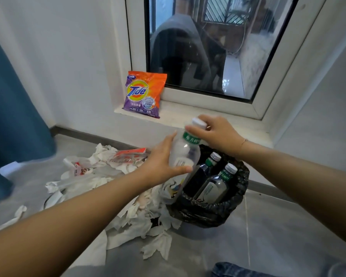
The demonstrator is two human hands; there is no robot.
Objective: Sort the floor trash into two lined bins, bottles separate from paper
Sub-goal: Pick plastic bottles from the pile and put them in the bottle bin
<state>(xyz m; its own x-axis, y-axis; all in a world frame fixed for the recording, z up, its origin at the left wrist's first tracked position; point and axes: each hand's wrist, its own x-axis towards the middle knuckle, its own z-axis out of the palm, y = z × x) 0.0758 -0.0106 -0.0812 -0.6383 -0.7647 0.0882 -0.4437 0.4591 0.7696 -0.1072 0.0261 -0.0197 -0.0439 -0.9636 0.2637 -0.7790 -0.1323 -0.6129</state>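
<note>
denim fabric (238, 269) shows at the near bottom edge, right of centre, with grey floor tile (278, 236) around it. two bare forearms reach far into the scene from the near corners. the left hand (160, 162) is wrapped around the middle of a clear plastic bottle (185, 154), thumb across its label side and fingers behind it. the right hand (218, 134) has its fingers curled around the bottle's neck, just beside the white cap (198, 122); a thin bracelet (243, 141) sits on that wrist. the bottle is held tilted, cap toward the far right, above the left rim of a bin with a black liner (208, 212).

inside the bin two other bottles lean with white caps up: a dark one (202, 172) on the left and a clearer one with a green label band (216, 186) on the right, touching each other.

left of the bin, crumpled white paper tissues (132, 222) spread across the floor, some touching the bin's near left side. a red-and-white wrapper (128, 155) lies at the far edge of the pile.

on the far window ledge (188, 114) an orange and purple detergent bag (144, 93) stands upright against the window frame. a blue curtain (12, 108) hangs at the left.
</note>
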